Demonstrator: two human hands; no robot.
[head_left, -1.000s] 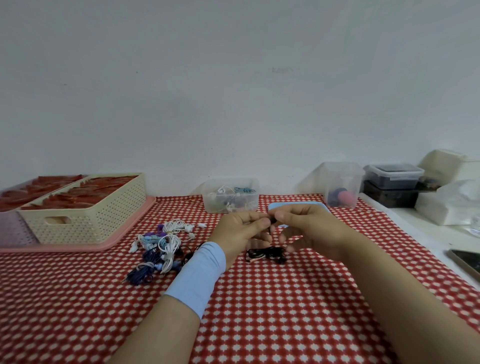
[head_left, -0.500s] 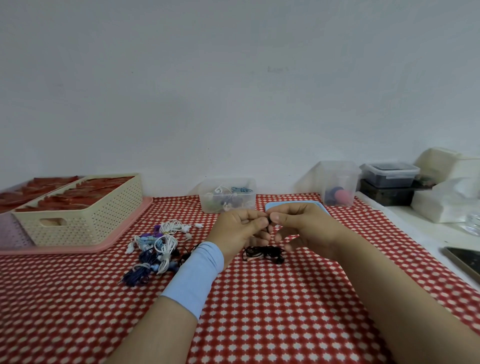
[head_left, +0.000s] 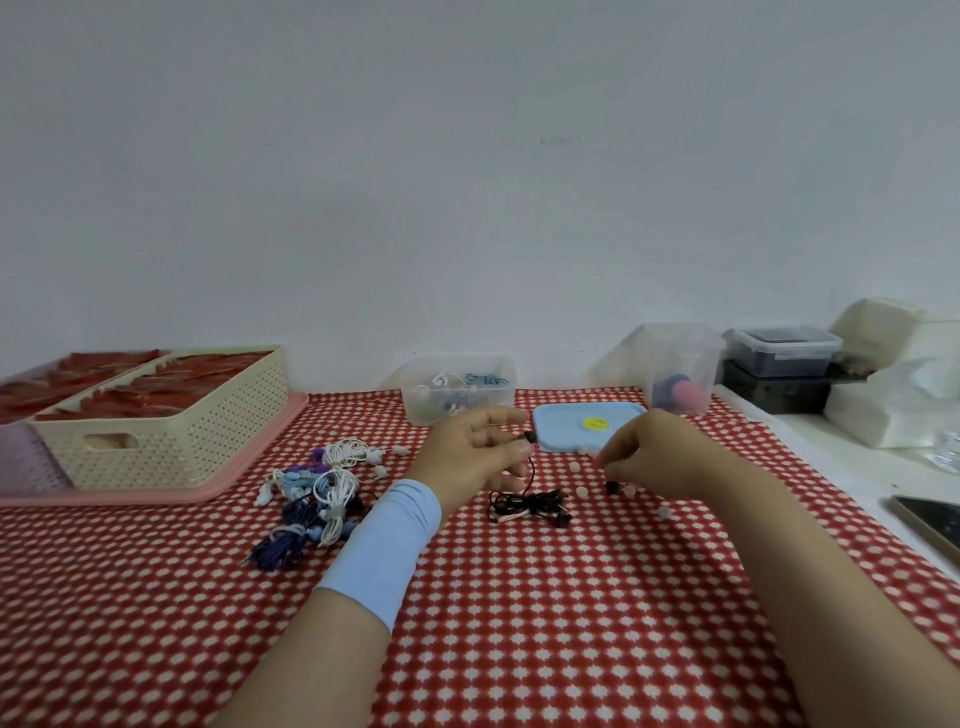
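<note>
Head view: the left hand (head_left: 475, 457), with a light blue wrist sleeve (head_left: 384, 545), hovers above the red checked cloth (head_left: 519, 623) and pinches one bud (head_left: 529, 437) of the black earphone (head_left: 527, 506) in a narrow grip between thumb and fingertip; the other fingers are spread loosely. The cable hangs straight down from the grip to the rest of the earphone, which lies coiled on the cloth directly below it. The right hand (head_left: 657, 460) is beside the grip, apart from it, with its fingers curled down to the cloth. The fingertips are blurred, so it cannot be told whether they hold anything. A black ear tip (head_left: 611, 487) lies at those fingertips, among scattered clear ear tips (head_left: 582, 492). A blue lid (head_left: 571, 426) lies just behind the grip. A clear tub (head_left: 457, 395) stands farther behind. A pile of earphones (head_left: 317, 493) lies on the sleeve side of the grip.
</note>
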